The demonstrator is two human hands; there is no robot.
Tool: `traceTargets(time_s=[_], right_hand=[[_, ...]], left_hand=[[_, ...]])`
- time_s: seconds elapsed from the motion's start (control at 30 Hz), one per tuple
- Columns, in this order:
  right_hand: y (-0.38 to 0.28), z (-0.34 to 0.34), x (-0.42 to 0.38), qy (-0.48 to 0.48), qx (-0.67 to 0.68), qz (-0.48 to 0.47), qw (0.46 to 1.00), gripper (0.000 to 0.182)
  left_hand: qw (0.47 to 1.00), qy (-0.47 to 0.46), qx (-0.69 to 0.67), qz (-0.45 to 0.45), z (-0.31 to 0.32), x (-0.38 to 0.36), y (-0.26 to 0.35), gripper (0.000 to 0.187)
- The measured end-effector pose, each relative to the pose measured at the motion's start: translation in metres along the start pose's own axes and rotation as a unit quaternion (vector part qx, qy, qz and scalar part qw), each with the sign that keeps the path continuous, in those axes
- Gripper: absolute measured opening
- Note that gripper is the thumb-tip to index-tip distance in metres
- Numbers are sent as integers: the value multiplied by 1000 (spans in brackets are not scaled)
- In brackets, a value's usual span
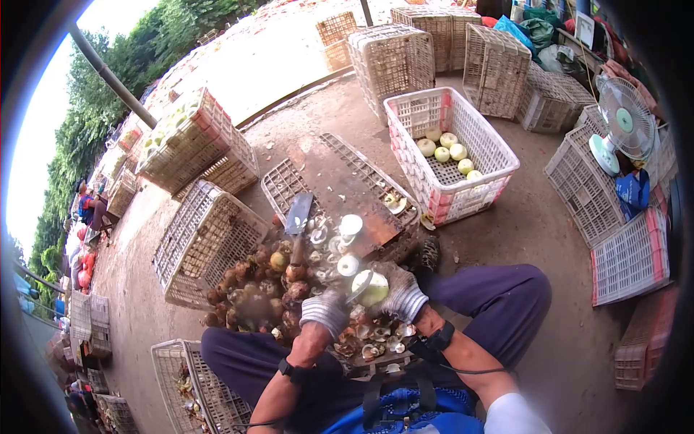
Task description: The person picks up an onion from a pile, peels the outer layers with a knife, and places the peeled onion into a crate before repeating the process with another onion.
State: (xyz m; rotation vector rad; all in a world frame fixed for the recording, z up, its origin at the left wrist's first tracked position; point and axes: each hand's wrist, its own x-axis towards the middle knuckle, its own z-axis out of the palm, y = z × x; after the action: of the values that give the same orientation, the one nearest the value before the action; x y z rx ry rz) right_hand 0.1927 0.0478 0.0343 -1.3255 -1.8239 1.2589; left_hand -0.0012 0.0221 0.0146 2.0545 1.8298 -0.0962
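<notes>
My right hand [402,291], in a grey-and-white knit glove, is closed around a pale, peeled onion [374,291]. Against the onion's left side lies a thin knife blade [358,288]. It runs out of my gloved left hand [325,311], whose fingers are closed; the handle is hidden. Just beyond my hands are two white onion pieces [350,226]. A heap of brown unpeeled onions [249,289] is to the left of my left hand. Below the hands lie loose onion skins [372,336]. A cleaver [298,213] rests at the heap's far edge.
A white-and-red plastic crate [463,197] with several peeled onions stands ahead right. Another crate [210,242] lies tipped at the left, and one [189,390] holds scraps. Stacked crates [390,65] line the back. A fan [625,119] stands on crates at right. A person [90,206] sits far left.
</notes>
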Motion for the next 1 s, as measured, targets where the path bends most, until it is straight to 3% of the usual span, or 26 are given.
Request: traceTargets(time_s=[0.27,0.3,0.4,0.5,0.6,0.7,0.93,1.0], right_hand=[[32,20,4,81,-22,-72,994,88],[26,15,1,99,-55,-131,985,62],[30,16,6,103,-103,-131,981,60],[31,20,4,126,-84,-136,979,57],[28,19,4,126,-86,-142,978,53],[32,21,5,132,-103,-147,975,52],[39,25,5,121,-101,-163,974,60],[42,26,6,134,-97,-185,969,64]], left_hand=[[996,34,-17,-85,22,22,-55,18],[992,39,-36,-110,17,19,-53,20],[988,46,-112,-99,6,7,-41,21],[990,107,-91,27,20,-1,-23,15],[994,100,-17,37,16,-4,-6,11],[997,62,-28,26,19,-1,-8,9],[998,-2,-37,-56,20,9,-20,18],[998,-47,7,-34,28,18,-38,20]])
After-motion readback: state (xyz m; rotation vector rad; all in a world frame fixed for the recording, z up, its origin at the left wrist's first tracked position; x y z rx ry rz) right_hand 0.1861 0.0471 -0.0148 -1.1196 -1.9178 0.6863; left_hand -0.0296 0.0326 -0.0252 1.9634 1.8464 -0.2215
